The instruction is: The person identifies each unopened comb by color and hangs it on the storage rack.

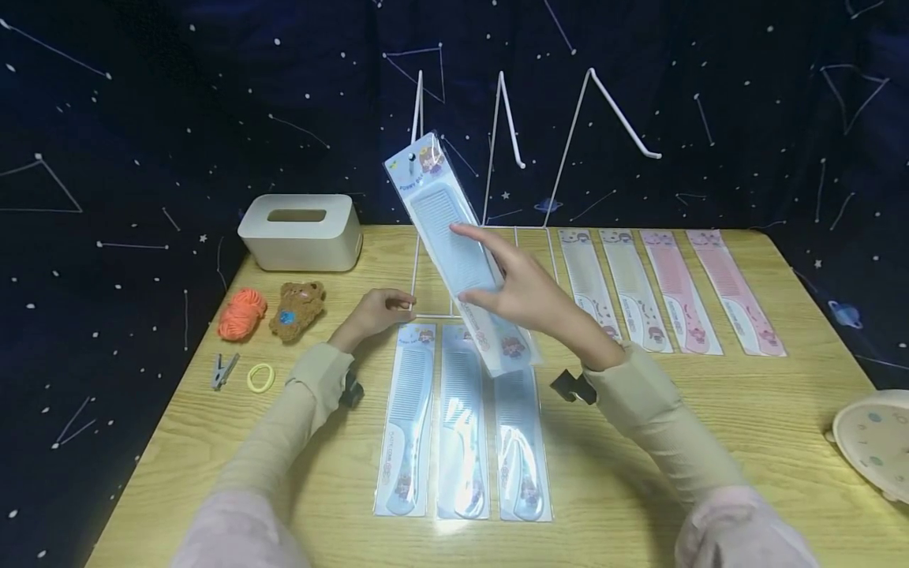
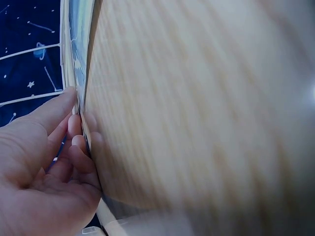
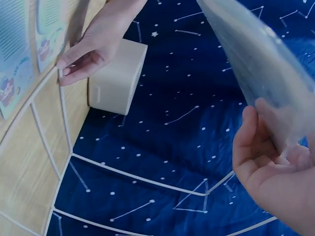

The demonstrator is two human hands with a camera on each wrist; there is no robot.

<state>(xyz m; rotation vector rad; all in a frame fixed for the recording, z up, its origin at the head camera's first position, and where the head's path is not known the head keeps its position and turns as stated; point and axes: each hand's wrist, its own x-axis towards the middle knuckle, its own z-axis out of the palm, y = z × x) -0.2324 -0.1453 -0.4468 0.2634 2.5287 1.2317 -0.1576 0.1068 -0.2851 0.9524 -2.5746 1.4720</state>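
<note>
While the left hand (image 1: pixel 376 311) pinches the rack (image 1: pixel 435 316), the comb packet (image 1: pixel 456 263) the right hand (image 1: pixel 531 288) grips could slip if held loosely.

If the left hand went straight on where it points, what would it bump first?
Probably the white wire rack: the left hand grips its near left corner, so that would likely be pushed first.

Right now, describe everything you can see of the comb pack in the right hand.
The long comb pack holds a pale blue comb on a printed card, in clear, plastic-looking wrap. A hole and cartoon figure mark its top. Raised over the table, it tilts, top toward the picture's left, gripped by the right hand. Whether it touches the rack is unclear.
</note>
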